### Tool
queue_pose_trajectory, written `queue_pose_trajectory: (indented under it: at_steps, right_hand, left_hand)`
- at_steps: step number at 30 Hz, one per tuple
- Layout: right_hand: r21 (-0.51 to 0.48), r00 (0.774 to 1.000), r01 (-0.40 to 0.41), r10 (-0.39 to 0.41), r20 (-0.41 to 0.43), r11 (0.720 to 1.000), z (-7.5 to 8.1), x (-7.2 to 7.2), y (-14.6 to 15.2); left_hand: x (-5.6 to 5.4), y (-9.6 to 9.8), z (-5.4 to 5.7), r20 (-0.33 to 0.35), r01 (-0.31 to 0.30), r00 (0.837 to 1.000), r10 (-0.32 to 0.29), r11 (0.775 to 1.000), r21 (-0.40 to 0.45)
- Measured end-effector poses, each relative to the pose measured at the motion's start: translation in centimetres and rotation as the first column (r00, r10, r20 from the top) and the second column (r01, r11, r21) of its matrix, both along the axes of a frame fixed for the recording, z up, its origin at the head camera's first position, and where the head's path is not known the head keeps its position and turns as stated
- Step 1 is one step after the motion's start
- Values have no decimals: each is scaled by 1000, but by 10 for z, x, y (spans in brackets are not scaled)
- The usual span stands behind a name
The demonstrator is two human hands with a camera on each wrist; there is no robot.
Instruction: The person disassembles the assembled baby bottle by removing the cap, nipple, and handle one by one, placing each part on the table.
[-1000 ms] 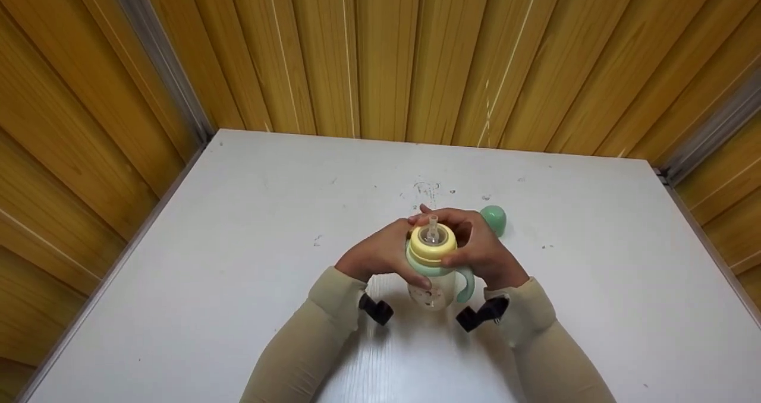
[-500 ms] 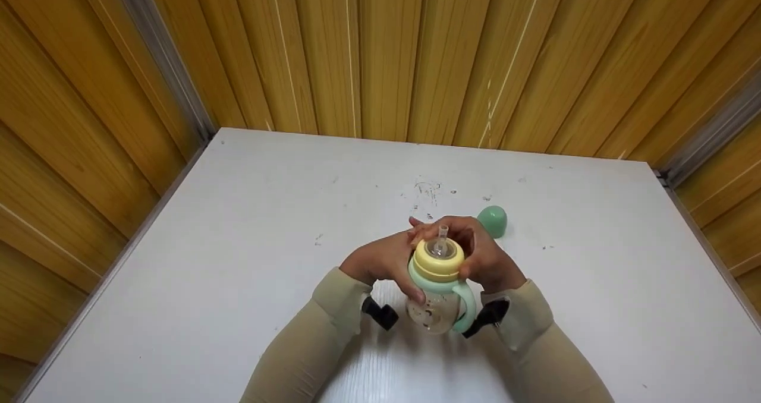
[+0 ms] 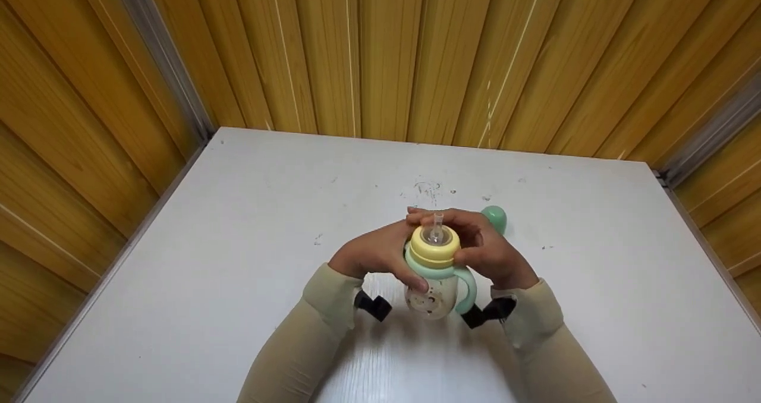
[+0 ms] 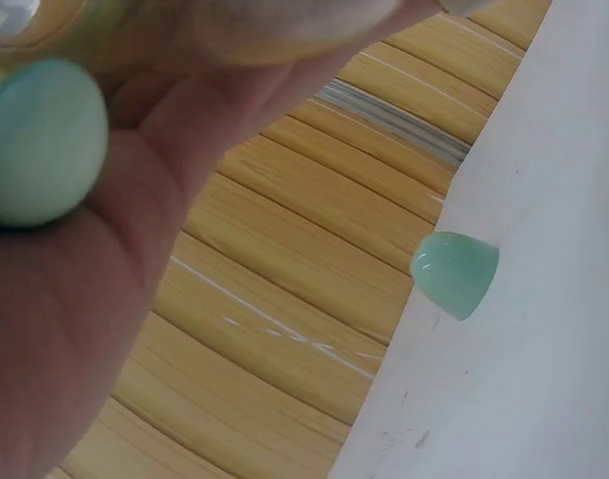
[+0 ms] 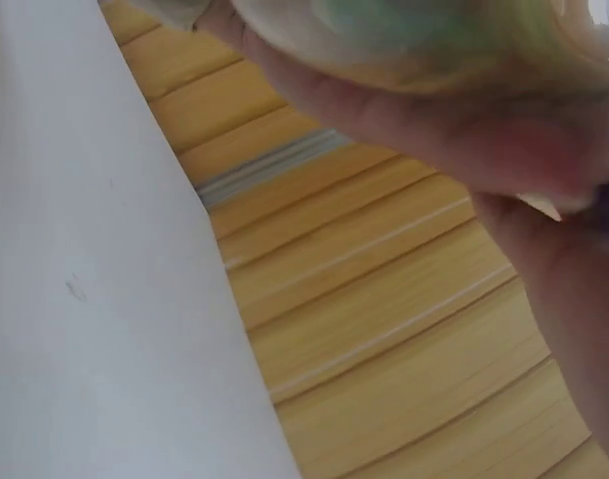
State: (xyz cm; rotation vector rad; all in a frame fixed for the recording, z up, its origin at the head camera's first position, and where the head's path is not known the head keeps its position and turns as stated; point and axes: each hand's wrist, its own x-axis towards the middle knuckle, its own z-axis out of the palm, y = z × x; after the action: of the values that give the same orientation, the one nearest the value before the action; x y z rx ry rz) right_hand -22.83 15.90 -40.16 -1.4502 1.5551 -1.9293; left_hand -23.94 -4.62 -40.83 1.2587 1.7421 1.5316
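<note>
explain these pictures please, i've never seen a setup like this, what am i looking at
There is no robot here, just a person's two bare hands. The big picture comes from a camera worn on the head, looking forward and down. The two smaller ones come from cameras on the wrists, so they look tilted and nearby things blur.

The left hand and right hand together hold a clear bottle with a yellow collar, a clear spout on top and a pale green handle. On the white table, beyond the right hand, lies a green dome-shaped piece; the left wrist picture shows it best. Behind is a wood-patterned wall.
</note>
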Motion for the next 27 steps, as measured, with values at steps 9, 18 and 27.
queue_pose_trajectory:
  at_steps: [9, 18, 27]
  right_hand:
    - [165, 805, 586, -547, -231, 793, 16, 10, 6]
    - [122, 453, 880, -730, -512, 459, 18, 14, -5]
    - [133, 276, 959, -713, -645, 251, 14, 18, -14]
  left_hand:
    - [6, -1, 11, -143, -428, 900, 413, 899, -99]
    - [11, 8, 10, -228, -621, 772, 594, 781, -67]
    - [16, 18, 8, -362, -676, 705, 610, 732, -82]
